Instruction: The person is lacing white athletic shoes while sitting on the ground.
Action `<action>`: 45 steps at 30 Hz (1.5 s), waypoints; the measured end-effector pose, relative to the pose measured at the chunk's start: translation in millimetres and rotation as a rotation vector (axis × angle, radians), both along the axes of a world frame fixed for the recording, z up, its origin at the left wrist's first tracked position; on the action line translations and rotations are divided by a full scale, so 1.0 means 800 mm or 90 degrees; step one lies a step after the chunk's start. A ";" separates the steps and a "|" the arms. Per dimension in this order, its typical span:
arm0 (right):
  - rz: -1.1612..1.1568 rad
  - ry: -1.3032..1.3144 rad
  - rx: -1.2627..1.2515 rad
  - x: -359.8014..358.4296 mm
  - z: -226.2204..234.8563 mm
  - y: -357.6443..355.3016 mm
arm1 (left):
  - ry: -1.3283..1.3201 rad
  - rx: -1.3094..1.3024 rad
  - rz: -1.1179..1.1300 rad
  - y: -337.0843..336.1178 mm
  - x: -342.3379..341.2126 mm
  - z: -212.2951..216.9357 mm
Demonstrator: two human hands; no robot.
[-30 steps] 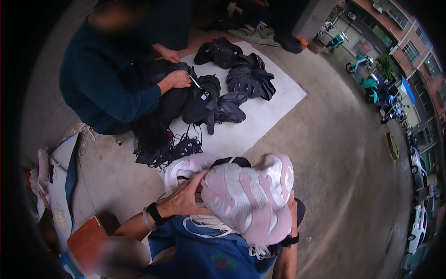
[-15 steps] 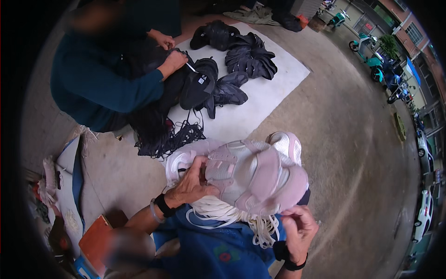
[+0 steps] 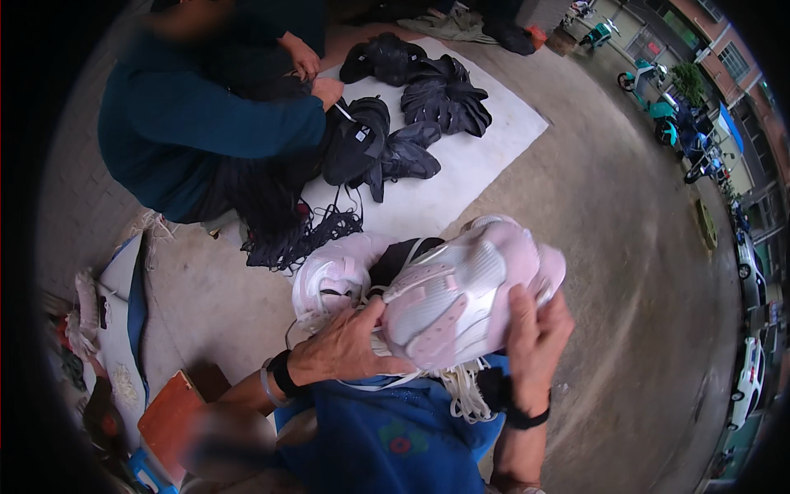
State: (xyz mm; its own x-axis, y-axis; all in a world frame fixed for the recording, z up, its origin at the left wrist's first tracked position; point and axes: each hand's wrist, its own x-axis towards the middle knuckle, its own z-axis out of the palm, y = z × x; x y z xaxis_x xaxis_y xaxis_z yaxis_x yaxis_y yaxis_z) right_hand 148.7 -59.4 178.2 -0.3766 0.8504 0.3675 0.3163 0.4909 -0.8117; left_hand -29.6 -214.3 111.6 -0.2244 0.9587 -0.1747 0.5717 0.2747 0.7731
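A pink and white shoe upper (image 3: 448, 309) is held above my lap between both hands. My left hand (image 3: 346, 346) grips its left end, thumb along the lower edge. At the other end my right hand (image 3: 536, 333) closes on its side, thumb in front. More pink and white uppers (image 3: 333, 276) lie bunched just beyond my left hand, a dark lining showing between them. White shoelaces (image 3: 465, 395) hang in a bundle beneath the held upper, over my blue apron (image 3: 387, 436).
Across from me, a co-worker in a dark green sleeve (image 3: 222, 119) handles black uppers (image 3: 358, 140) on a white sheet (image 3: 494, 156). Black laces (image 3: 317, 239) hang nearby. An orange-brown board (image 3: 171, 420) stands at lower left; parked scooters (image 3: 666, 115) line the far right.
The held upper has turned and tilted, showing its mesh side. My right hand has risen from below its edge to grip its right end. The co-worker's arms have shifted right.
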 end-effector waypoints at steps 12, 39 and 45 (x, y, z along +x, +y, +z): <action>0.062 0.215 -0.284 0.031 -0.030 0.058 | -0.191 0.214 0.015 0.001 0.009 -0.013; 0.209 0.088 -0.402 0.003 0.016 0.085 | 0.223 0.407 0.068 0.026 0.061 -0.009; 0.185 0.114 -0.080 0.036 -0.027 0.065 | -0.332 0.220 0.055 0.014 0.032 0.016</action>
State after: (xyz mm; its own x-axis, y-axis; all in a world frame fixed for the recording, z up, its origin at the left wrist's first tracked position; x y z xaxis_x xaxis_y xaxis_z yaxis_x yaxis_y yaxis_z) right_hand 177.7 -7.5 156.3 -0.5485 0.7598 0.3491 0.0251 0.4322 -0.9014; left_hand -4.2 -202.7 124.0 -0.2732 0.9613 0.0351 0.0832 -0.0128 0.9965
